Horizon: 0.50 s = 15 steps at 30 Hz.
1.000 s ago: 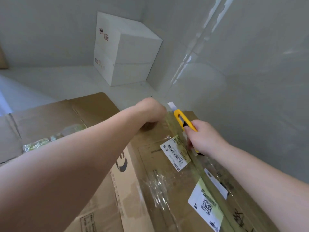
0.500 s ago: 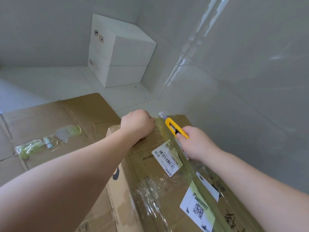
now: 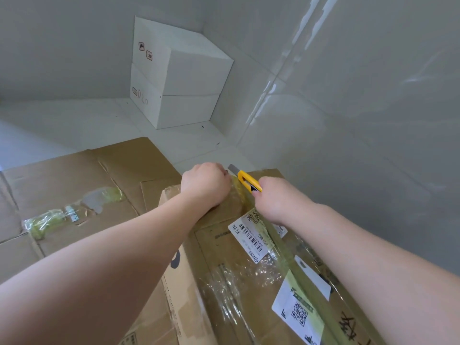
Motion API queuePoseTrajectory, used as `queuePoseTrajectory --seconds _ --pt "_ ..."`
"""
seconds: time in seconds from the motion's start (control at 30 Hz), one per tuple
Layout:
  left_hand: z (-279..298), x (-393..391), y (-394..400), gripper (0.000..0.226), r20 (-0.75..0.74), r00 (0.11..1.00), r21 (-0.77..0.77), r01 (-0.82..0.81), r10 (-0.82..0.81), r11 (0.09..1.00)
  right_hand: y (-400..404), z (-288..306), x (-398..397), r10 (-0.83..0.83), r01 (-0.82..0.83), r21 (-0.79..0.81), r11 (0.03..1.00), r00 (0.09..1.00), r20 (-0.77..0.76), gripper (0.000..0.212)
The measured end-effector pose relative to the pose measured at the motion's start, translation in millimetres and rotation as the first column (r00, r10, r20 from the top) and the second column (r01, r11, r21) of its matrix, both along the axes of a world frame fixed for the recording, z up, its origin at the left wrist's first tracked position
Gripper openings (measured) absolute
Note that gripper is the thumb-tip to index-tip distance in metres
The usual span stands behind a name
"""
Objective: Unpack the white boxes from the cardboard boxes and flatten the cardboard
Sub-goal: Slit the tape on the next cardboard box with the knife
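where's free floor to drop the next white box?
Bare tile left of the stacked white boxes, up to the flattened cardboard. A narrower strip lies between stack and sealed box. Crowded: box top, both hands, knife.

The cardboard box (image 3: 219, 277) is brown, crossed by a strip of yellowish-green tape (image 3: 293, 265) and patches of clear shiny tape. Its labels (image 3: 251, 239) are white with black barcodes and a black square code. The knife (image 3: 249, 181) is yellow with a grey blade. The flattened cardboard (image 3: 74, 183) is brown. The stacked boxes (image 3: 179, 78) are white with small brown marks. The wall tiles (image 3: 361, 95) are glossy pale grey.
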<state>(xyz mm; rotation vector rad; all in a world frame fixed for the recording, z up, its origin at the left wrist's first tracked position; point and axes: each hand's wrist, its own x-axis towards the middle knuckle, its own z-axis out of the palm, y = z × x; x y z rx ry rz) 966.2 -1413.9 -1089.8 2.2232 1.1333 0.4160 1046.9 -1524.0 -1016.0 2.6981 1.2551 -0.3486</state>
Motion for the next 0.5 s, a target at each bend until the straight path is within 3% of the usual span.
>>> queuePoseTrajectory --seconds 0.13,0.33,0.5 --pt "-1.0 0.1 1.2 0.018 0.016 1.0 -0.018 0.0 0.001 1.0 -16.4 2.5 1.1 -0.033 0.033 -0.015 0.999 0.999 -0.011 0.027" --pt "-1.4 -0.5 0.6 0.02 0.035 0.999 -0.003 -0.009 0.009 1.0 -2.1 11.7 0.9 -0.202 0.24 0.07 0.968 0.915 -0.351 0.026" --pt "0.0 -0.1 0.6 0.017 0.022 1.0 -0.018 -0.002 0.002 1.0 -14.8 1.3 3.0 -0.12 0.133 0.057 0.989 0.974 -0.193 0.025"
